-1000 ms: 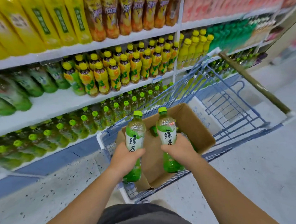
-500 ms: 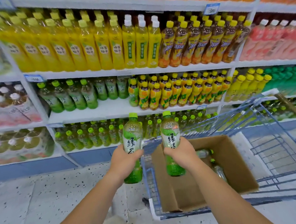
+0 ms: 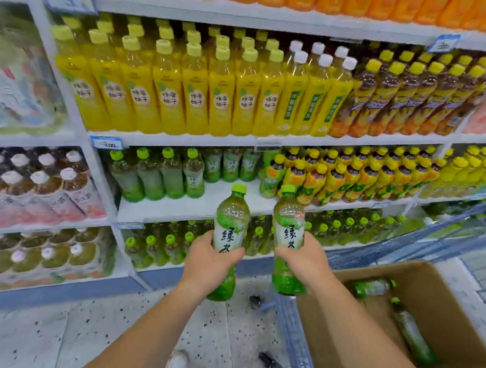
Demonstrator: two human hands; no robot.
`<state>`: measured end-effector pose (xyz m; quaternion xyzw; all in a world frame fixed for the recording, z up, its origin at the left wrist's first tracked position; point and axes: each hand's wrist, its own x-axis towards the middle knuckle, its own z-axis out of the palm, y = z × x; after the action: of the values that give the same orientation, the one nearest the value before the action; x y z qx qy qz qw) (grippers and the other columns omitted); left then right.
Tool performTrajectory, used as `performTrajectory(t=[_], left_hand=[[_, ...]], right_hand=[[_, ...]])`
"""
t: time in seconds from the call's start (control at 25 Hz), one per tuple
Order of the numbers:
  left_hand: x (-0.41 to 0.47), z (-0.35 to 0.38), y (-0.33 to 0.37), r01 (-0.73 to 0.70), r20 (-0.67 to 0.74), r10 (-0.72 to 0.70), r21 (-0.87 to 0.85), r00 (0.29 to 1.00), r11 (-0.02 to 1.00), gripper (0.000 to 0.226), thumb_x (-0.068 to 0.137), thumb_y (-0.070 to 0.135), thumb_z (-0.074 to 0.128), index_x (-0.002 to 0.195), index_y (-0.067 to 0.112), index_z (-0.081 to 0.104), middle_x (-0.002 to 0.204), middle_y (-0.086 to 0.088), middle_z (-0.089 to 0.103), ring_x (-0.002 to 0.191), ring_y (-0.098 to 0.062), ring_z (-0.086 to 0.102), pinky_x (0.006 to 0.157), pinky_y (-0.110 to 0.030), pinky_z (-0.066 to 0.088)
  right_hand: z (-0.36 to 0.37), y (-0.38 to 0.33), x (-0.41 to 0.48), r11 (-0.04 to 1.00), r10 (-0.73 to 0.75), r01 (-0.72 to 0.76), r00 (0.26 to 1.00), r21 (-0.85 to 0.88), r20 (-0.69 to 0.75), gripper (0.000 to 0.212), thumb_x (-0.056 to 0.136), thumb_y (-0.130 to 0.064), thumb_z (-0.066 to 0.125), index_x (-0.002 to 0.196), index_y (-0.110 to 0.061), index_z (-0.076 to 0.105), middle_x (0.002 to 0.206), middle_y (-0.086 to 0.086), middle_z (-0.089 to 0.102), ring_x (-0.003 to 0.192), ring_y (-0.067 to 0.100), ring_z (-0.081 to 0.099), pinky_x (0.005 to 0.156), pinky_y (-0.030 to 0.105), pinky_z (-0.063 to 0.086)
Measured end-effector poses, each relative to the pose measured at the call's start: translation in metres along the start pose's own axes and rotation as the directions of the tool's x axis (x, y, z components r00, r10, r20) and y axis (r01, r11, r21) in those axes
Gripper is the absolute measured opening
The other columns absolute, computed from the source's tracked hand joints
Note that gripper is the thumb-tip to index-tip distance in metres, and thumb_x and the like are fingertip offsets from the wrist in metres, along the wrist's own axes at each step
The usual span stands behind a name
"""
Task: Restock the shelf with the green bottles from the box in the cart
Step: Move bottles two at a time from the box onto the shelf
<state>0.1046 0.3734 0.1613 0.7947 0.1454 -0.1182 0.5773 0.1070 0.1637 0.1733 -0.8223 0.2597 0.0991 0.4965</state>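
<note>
My left hand (image 3: pixel 209 263) grips one upright green tea bottle (image 3: pixel 230 226) by its middle. My right hand (image 3: pixel 303 258) grips a second green bottle (image 3: pixel 289 226) beside it. Both bottles hang in front of the middle shelf (image 3: pixel 186 206), which has a bare white patch to the right of a row of matching green bottles (image 3: pixel 157 174). The cardboard box (image 3: pixel 439 300) sits in the cart at the lower right, with two more green bottles (image 3: pixel 410 332) lying inside.
The blue wire cart (image 3: pixel 293 330) stands right of my arms. Yellow and brown bottles (image 3: pixel 348 175) fill the middle shelf's right part. Yellow bottles (image 3: pixel 175 89) line the shelf above, small green ones (image 3: pixel 160 244) the shelf below. Speckled floor (image 3: pixel 75 333) lies at the left.
Both hands have carried their bottles up and away from the box toward the middle shelf. My view has turned left and closer to the shelves, leaving the cart at the lower right.
</note>
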Motion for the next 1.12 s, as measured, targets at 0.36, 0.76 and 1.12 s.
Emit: performTrajectory(t=[0.36,0.76,1.12], left_hand=[[0.131,-0.033,-0.045,-0.036,-0.079,0.044,0.096,0.996,0.995,0.027,0.064,0.043,0.085,0.073,0.027,0.067,0.067,0.025,0.068,0.063,0.008,0.062,0.049,-0.018,0.05],[0.248,0.009,-0.086,-0.205,-0.183,0.211,0.05,0.96,0.977,0.027,0.068,0.035,0.088,0.084,0.031,0.066,0.073,0.026,0.069,0.065,0.008,0.064,0.047,-0.005,0.042],[0.294,0.032,-0.088,-0.384,-0.375,0.394,0.103,0.839,0.917,0.035,0.068,0.038,0.087,0.091,0.037,0.062,0.088,0.04,0.064,0.078,0.017,0.06,0.058,0.002,0.04]], right_hand=[[0.102,-0.022,0.097,0.999,-0.049,0.049,0.999,-0.024,-0.022,0.027,0.066,-0.025,0.08,0.088,-0.029,0.065,0.075,-0.012,0.071,0.071,0.006,0.067,0.055,0.025,0.047],[0.159,0.008,0.225,0.978,-0.204,0.202,0.978,0.047,0.039,0.025,0.069,-0.025,0.08,0.09,-0.03,0.066,0.075,-0.024,0.071,0.062,-0.006,0.065,0.041,0.009,0.041],[0.173,-0.002,0.292,0.878,-0.456,0.462,0.887,0.125,-0.078,0.034,0.068,-0.028,0.087,0.095,-0.03,0.066,0.083,-0.023,0.073,0.072,-0.004,0.069,0.06,0.018,0.056]])
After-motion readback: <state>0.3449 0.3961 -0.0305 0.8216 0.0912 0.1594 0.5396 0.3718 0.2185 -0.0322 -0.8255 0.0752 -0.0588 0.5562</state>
